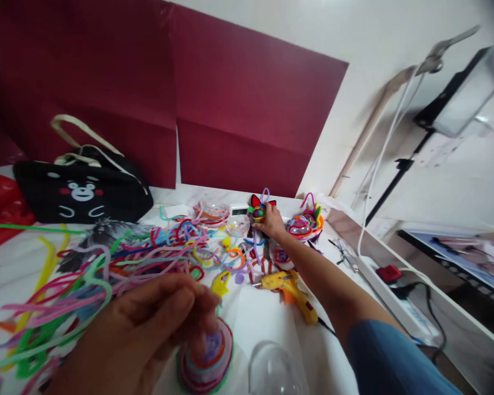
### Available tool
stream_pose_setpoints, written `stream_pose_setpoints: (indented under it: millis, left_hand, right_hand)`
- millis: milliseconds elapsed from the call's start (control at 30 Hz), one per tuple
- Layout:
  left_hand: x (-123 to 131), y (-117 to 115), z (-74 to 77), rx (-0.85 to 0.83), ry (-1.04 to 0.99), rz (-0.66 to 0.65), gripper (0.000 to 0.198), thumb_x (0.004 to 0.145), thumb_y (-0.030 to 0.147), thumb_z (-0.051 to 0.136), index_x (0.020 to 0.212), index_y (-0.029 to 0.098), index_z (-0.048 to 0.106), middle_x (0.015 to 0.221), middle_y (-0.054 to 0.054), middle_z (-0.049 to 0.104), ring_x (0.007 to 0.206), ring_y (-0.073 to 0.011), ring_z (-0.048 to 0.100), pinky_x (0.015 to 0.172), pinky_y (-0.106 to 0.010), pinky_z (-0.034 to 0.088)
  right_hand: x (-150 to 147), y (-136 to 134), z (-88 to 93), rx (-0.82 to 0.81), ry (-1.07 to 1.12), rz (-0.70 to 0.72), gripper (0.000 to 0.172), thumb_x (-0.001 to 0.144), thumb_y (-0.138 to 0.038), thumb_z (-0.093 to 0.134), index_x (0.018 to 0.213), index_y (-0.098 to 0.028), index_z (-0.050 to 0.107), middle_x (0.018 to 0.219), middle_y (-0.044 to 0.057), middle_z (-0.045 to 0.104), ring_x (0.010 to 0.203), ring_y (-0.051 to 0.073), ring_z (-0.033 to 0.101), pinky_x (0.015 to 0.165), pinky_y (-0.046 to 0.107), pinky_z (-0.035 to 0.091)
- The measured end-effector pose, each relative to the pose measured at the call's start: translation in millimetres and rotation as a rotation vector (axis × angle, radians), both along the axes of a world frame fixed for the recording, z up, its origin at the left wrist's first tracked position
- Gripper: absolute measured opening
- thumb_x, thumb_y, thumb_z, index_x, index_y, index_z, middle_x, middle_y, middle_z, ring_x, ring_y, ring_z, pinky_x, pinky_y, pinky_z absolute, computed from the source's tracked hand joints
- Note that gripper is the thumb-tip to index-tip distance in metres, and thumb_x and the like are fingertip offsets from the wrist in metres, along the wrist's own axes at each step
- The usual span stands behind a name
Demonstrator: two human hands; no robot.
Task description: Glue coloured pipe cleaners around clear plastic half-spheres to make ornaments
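Note:
My left hand (148,323) is raised in the foreground, its fingers curled and thumb against the forefinger; whatever may be in the pinch is hidden. Below its fingertips lies a round coil of pipe cleaners (218,359), with purple, orange and pink rings. My right hand (270,221) reaches to the back of the table, its fingers around a small multicoloured pipe-cleaner figure (258,213) with red and black pointed ears. Beside it sits another pipe-cleaner piece (300,226). A yellow glue gun (288,285) lies beside my right forearm.
Loose pipe cleaners (148,258) cover the table's left side. A black bag (82,192) stands at the back left. A clear plastic dome (274,370) rests near the front edge on white paper (263,318). At the right are a power strip (399,302) and a lamp (461,93).

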State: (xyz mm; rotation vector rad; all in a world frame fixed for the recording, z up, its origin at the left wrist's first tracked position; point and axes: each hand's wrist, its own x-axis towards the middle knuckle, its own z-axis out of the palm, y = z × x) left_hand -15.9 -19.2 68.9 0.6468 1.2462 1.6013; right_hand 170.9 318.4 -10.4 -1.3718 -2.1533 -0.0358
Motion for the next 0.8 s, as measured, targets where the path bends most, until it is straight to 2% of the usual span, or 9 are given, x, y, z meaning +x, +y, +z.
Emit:
stream_pose_setpoints:
  millis: [67,133,233,367,500,633,800]
  left_hand:
    - [7,6,17.5,-0.048,-0.068,-0.060,0.036,0.047,0.045,0.094,0.068,0.024,0.075,0.068,-0.002,0.073,0.056,-0.0150,0.064,0.044,-0.020,0.051]
    - [13,10,31.3,-0.038,-0.070,-0.082,0.039,0.043,0.046,0.095,0.067,0.021,0.076,0.065,-0.003,0.072,0.054,-0.0128,0.062,0.040,-0.016,0.045]
    - [18,11,40.7,-0.022,-0.055,-0.090,0.039,0.044,0.044,0.094,0.068,0.019,0.077,0.068,-0.004,0.074,0.053,-0.0123,0.061,0.038,-0.016,0.042]
    - [15,8,35.5,0.029,-0.058,-0.141,0.032,0.055,0.042,0.091,0.072,0.018,0.078,0.074,-0.004,0.075,0.061,-0.0125,0.063,0.051,-0.017,0.051]
    - [10,5,25.2,0.102,-0.027,-0.198,0.025,0.067,0.041,0.085,0.073,0.019,0.074,0.076,-0.002,0.073,0.069,-0.0123,0.065,0.063,-0.017,0.054]
    - [9,2,23.3,0.134,0.064,-0.218,0.023,0.067,0.034,0.086,0.066,0.020,0.068,0.063,0.003,0.067,0.059,-0.0092,0.060,0.058,-0.014,0.050]
    - [5,-9,20.4,0.043,0.246,-0.217,0.023,0.067,0.036,0.085,0.064,0.018,0.070,0.063,-0.001,0.070,0.061,-0.0117,0.063,0.060,-0.016,0.051]
  right_hand:
    - [5,-5,2.7,0.001,-0.023,-0.001,0.081,0.070,-0.035,0.082,0.135,-0.014,0.039,0.121,0.018,0.055,0.110,0.032,0.057,0.093,0.044,0.045]
    - [11,-12,9.0,0.013,-0.045,0.002,0.080,0.070,-0.034,0.081,0.136,-0.013,0.040,0.122,0.020,0.055,0.110,0.035,0.057,0.092,0.046,0.045]
    - [22,-28,22.8,0.043,-0.069,0.032,0.075,0.074,-0.033,0.077,0.137,-0.012,0.041,0.123,0.022,0.056,0.111,0.037,0.056,0.091,0.050,0.046]
    - [36,-61,42.0,0.098,-0.088,0.133,0.074,0.076,-0.031,0.074,0.138,-0.011,0.039,0.125,0.021,0.057,0.115,0.037,0.053,0.094,0.050,0.045]
    - [53,-109,58.3,0.162,-0.104,0.252,0.067,0.079,-0.032,0.069,0.137,-0.015,0.042,0.125,0.018,0.059,0.115,0.036,0.053,0.094,0.049,0.045]
    - [70,-164,71.4,0.325,-0.182,0.394,0.056,0.086,-0.032,0.063,0.137,-0.016,0.044,0.118,0.017,0.062,0.109,0.035,0.055,0.089,0.049,0.046]
    - [90,-219,79.1,0.438,-0.321,0.499,0.039,0.092,-0.021,0.057,0.130,-0.017,0.053,0.118,0.015,0.066,0.118,0.032,0.055,0.097,0.051,0.045]
